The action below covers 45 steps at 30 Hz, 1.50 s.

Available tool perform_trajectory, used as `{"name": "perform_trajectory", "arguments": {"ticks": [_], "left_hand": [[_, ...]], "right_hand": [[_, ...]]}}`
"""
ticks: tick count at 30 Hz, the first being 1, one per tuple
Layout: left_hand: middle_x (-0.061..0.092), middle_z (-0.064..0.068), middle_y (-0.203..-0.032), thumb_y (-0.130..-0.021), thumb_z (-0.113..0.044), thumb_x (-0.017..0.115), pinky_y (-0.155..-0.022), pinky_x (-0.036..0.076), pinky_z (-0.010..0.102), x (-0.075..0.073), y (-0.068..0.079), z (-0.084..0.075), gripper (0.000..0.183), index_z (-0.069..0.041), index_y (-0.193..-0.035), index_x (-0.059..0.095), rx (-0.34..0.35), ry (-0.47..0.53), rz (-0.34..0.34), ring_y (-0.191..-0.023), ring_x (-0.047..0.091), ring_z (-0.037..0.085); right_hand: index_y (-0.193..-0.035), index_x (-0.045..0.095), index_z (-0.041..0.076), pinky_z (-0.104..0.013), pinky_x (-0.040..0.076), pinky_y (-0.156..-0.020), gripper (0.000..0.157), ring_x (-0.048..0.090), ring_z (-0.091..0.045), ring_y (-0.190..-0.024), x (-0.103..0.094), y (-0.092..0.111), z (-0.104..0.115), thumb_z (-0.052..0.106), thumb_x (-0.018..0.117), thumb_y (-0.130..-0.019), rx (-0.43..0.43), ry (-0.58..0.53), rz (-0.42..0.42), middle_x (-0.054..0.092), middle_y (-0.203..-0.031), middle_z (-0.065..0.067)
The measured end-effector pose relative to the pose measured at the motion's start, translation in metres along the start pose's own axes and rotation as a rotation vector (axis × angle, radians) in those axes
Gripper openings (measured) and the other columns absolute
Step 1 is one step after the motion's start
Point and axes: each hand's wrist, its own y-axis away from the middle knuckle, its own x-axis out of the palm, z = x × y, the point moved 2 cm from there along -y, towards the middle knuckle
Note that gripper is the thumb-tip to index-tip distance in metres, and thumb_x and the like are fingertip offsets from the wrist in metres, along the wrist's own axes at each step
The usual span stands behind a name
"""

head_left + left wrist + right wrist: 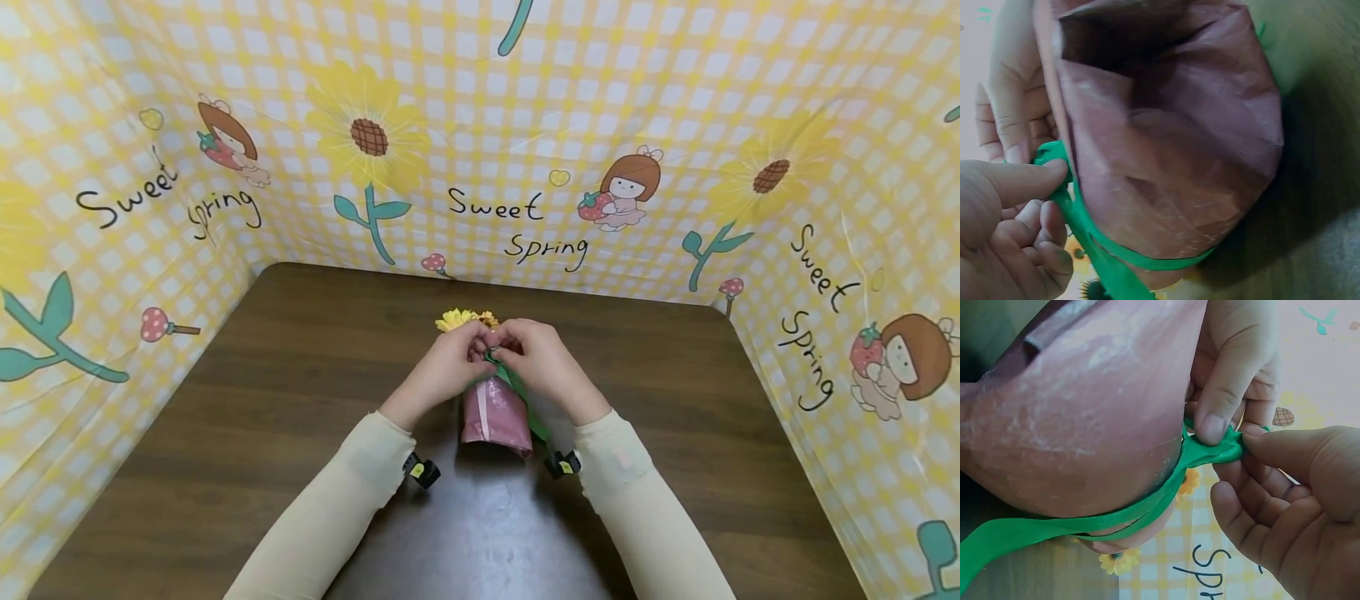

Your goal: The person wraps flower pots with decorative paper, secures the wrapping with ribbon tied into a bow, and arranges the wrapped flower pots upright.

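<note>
A bouquet in pink wrapping paper [495,417] lies on the table, its blooms pointing away from me. A green ribbon [1085,524] circles the wrap, with a bunched or looped part at one side. My left hand [452,364] pinches this bunched ribbon [1054,153] between thumb and fingers. Close against it, my right hand [538,354] also pinches the ribbon with thumb and fingertips. A loose ribbon end trails down the wrap's right side in the head view. Yellow flowers [454,319] and an orange flower [489,318] peek out beyond the hands. Fingers partly hide the knot.
The dark wooden table [300,375] surrounds the bouquet. Behind it and on both sides hangs a yellow checked cloth [480,150] printed with flowers and lettering. A black wrist camera [423,472] sits on the left wrist, another [562,463] on the right.
</note>
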Motion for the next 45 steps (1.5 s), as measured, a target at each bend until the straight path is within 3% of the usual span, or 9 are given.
{"name": "perform_trajectory", "arguments": {"ticks": [5, 11, 17, 26, 36, 42, 45], "left_hand": [[0.063, 0.003, -0.089, -0.091, -0.007, 0.071, -0.071, 0.050, 0.033, 0.007, -0.004, -0.002, 0.020, -0.011, -0.110, 0.065, 0.070, -0.156, -0.010, -0.080, 0.056, 0.017], [0.069, 0.003, -0.112, -0.088, -0.008, 0.067, -0.091, 0.053, 0.037, 0.013, -0.005, -0.003, 0.023, -0.014, -0.110, 0.071, 0.150, -0.309, -0.039, -0.099, 0.060, 0.017], [0.065, 0.003, -0.109, -0.091, -0.010, 0.066, -0.085, 0.053, 0.036, 0.017, -0.004, -0.001, 0.017, -0.015, -0.106, 0.073, 0.119, -0.295, -0.070, -0.094, 0.060, 0.017], [0.066, 0.005, -0.128, -0.092, -0.011, 0.069, -0.100, 0.053, 0.040, 0.023, -0.006, -0.001, 0.036, -0.015, -0.127, 0.070, 0.114, -0.362, -0.072, -0.116, 0.064, 0.021], [0.067, 0.003, -0.133, -0.093, -0.012, 0.069, -0.105, 0.050, 0.040, 0.026, -0.008, 0.001, 0.034, -0.015, -0.127, 0.070, 0.103, -0.347, -0.066, -0.123, 0.062, 0.020], [0.067, 0.003, -0.132, -0.095, -0.013, 0.069, -0.106, 0.050, 0.039, 0.027, -0.009, 0.001, 0.031, -0.015, -0.125, 0.072, 0.102, -0.337, -0.061, -0.123, 0.062, 0.020], [0.070, 0.004, -0.120, -0.094, -0.011, 0.069, -0.097, 0.053, 0.037, 0.024, -0.009, -0.001, 0.027, -0.013, -0.121, 0.073, 0.095, -0.294, -0.049, -0.110, 0.065, 0.019]], "right_hand": [[-0.100, 0.072, 0.015, -0.034, 0.055, -0.078, 0.006, 0.064, -0.014, -0.088, -0.001, 0.001, 0.000, 0.010, 0.071, -0.096, -0.006, 0.022, -0.019, 0.069, -0.101, 0.001], [-0.099, 0.071, 0.014, -0.037, 0.056, -0.081, 0.006, 0.064, -0.014, -0.088, -0.001, 0.002, -0.001, 0.009, 0.072, -0.096, -0.016, 0.036, -0.028, 0.069, -0.102, -0.001], [-0.099, 0.072, 0.014, -0.036, 0.056, -0.081, 0.006, 0.064, -0.015, -0.088, -0.001, 0.005, -0.003, 0.009, 0.071, -0.096, -0.002, 0.030, -0.034, 0.070, -0.102, 0.000], [-0.100, 0.073, 0.015, -0.032, 0.056, -0.077, 0.006, 0.066, -0.013, -0.086, -0.002, 0.007, -0.007, 0.010, 0.073, -0.095, 0.032, -0.015, -0.051, 0.071, -0.101, 0.001], [-0.097, 0.073, 0.015, -0.032, 0.056, -0.076, 0.006, 0.065, -0.012, -0.085, -0.002, 0.010, -0.008, 0.010, 0.074, -0.094, 0.027, -0.037, -0.066, 0.071, -0.099, 0.001], [-0.097, 0.074, 0.014, -0.032, 0.056, -0.074, 0.006, 0.066, -0.012, -0.083, -0.002, 0.012, -0.011, 0.009, 0.075, -0.094, 0.032, -0.055, -0.072, 0.073, -0.097, 0.001], [-0.098, 0.074, 0.015, -0.032, 0.057, -0.076, 0.006, 0.067, -0.012, -0.084, -0.002, 0.012, -0.013, 0.010, 0.075, -0.094, 0.042, -0.055, -0.073, 0.073, -0.098, 0.002]]}}
